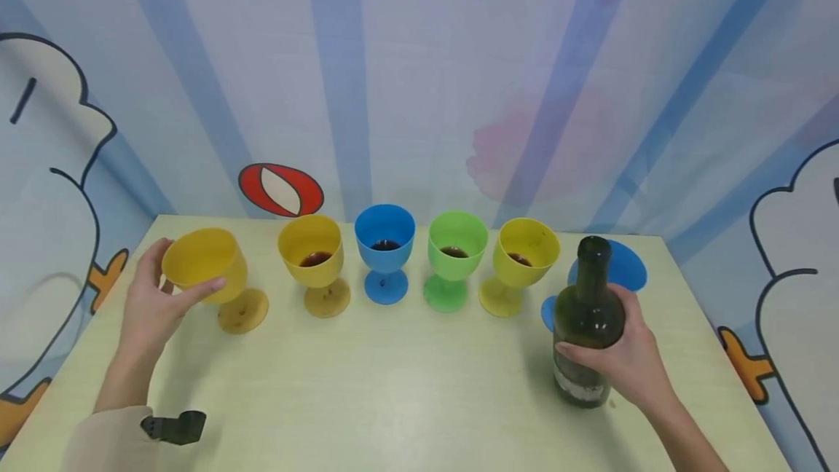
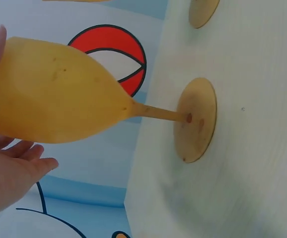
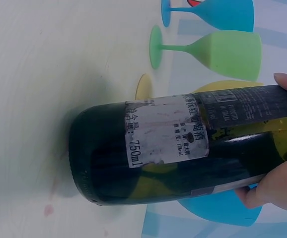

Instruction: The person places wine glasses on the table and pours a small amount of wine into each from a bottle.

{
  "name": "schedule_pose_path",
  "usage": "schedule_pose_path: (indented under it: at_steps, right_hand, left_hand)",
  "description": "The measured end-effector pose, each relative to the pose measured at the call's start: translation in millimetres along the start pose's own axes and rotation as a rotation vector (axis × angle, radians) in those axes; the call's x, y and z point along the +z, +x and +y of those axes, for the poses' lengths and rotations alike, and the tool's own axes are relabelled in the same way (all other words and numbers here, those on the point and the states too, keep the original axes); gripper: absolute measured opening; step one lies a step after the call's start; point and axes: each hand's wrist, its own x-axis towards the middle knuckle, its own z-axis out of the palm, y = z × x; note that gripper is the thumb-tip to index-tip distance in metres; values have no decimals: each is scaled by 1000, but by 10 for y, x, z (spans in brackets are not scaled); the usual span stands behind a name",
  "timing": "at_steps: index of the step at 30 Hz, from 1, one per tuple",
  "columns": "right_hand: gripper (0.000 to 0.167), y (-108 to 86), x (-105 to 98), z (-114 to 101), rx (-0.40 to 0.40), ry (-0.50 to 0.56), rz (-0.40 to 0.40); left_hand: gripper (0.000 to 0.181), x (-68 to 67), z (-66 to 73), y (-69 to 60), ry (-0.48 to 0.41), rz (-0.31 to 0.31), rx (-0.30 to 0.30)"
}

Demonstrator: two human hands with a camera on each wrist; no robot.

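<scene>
At the left end of a row of plastic goblets, my left hand [image 1: 160,293] holds the bowl of an orange-yellow goblet [image 1: 206,264]. Its thumb lies across the near side, the other fingers on the left side. The left wrist view shows this goblet [image 2: 59,94] upright, its foot at the tabletop. My right hand [image 1: 629,355] grips a dark green wine bottle [image 1: 588,319] round its middle, thumb in front. The bottle [image 3: 104,153] is upright, with a white label reading 750ml; whether its base touches the table is unclear. Behind it, a blue goblet [image 1: 625,266] is partly hidden.
Between the hands stand another orange-yellow goblet [image 1: 313,239], a blue goblet [image 1: 385,239], a green goblet [image 1: 457,242] and a yellow goblet [image 1: 524,246], each with a little dark liquid inside. A patterned curtain [image 1: 419,93] rises behind the pale table [image 1: 406,392].
</scene>
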Motion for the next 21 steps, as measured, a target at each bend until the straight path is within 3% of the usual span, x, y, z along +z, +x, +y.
schedule_pose_path:
  at_steps: [12, 21]
  right_hand:
    - [99, 7, 18, 4, -24, 13, 3]
    - [99, -3, 17, 25, -22, 7, -6]
  left_hand:
    - [89, 100, -48, 34, -68, 45, -57]
    - [87, 90, 20, -26, -1, 74, -93]
